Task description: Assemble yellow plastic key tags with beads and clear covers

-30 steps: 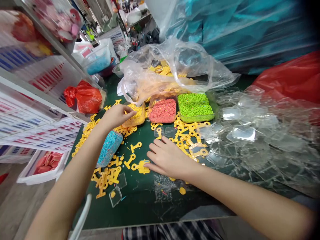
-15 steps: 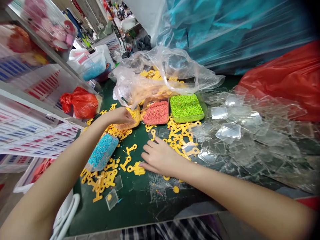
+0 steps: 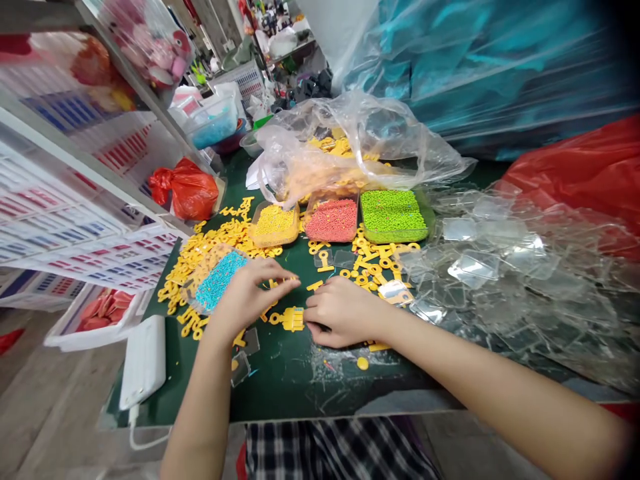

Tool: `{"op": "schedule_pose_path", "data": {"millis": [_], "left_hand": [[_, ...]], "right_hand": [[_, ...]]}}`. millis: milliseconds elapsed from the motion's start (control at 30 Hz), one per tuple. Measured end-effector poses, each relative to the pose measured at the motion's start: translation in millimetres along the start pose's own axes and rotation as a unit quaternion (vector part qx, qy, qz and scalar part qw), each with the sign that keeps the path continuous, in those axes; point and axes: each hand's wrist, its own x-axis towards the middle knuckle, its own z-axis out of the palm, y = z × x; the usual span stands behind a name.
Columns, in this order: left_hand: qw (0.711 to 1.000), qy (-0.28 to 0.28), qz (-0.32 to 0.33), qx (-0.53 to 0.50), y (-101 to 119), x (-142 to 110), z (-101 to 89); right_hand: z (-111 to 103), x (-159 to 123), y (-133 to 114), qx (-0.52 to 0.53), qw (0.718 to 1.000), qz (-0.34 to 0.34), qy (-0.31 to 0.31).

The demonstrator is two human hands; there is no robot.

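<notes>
My left hand (image 3: 255, 290) hovers over the table beside the box of blue beads (image 3: 220, 280). Its thumb and fingertips are pinched together; whatever is between them is too small to make out. My right hand (image 3: 345, 310) rests on the table with curled fingers, gripping the right edge of a flat yellow plastic piece (image 3: 293, 319) with a ring at its left end. Behind the hands stand clear boxes of yellow beads (image 3: 275, 223), pink beads (image 3: 331, 220) and green beads (image 3: 393, 213). Loose yellow ringed pieces (image 3: 200, 257) lie around the boxes.
Clear plastic squares (image 3: 500, 280) are heaped on the right. A clear bag (image 3: 360, 147) of yellow pieces lies at the back. On the left are a white power bank (image 3: 144, 360) with a cable, a tied red bag (image 3: 187, 190) and crates (image 3: 100, 220) on a rack.
My left hand has left the yellow bead box and come down and right, close to my right hand. The right hand stays at the yellow piece. The view has shifted, bringing the power bank into sight.
</notes>
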Motion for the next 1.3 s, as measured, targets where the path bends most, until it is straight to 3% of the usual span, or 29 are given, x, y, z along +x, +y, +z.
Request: {"op": "schedule_pose_path", "data": {"millis": [100, 267, 633, 833, 1100, 1300], "left_hand": [[0.999, -0.037, -0.006, -0.014, -13, -27, 16.0], [0.999, -0.032, -0.016, -0.012, -29, -50, 29.7], [0.999, -0.053, 0.001, 0.004, -33, -52, 35.7], [0.998, -0.06, -0.015, -0.013, -35, -52, 35.6], [0.999, -0.005, -0.035, -0.021, -35, -54, 30.8], [0.999, -0.044, -0.013, -0.026, -34, -52, 33.8]], "right_hand": [[0, 0, 0, 0.001, 1.0, -0.006, -0.008], [5, -1, 1, 0.002, 1.0, 0.002, 0.003], [5, 1, 1, -0.005, 0.999, 0.017, -0.038], [8, 1, 0, -0.004, 1.0, 0.01, -0.021], [6, 1, 0, -0.012, 1.0, 0.008, -0.025], [3, 2, -2, -0.013, 0.998, 0.017, -0.051]]}}
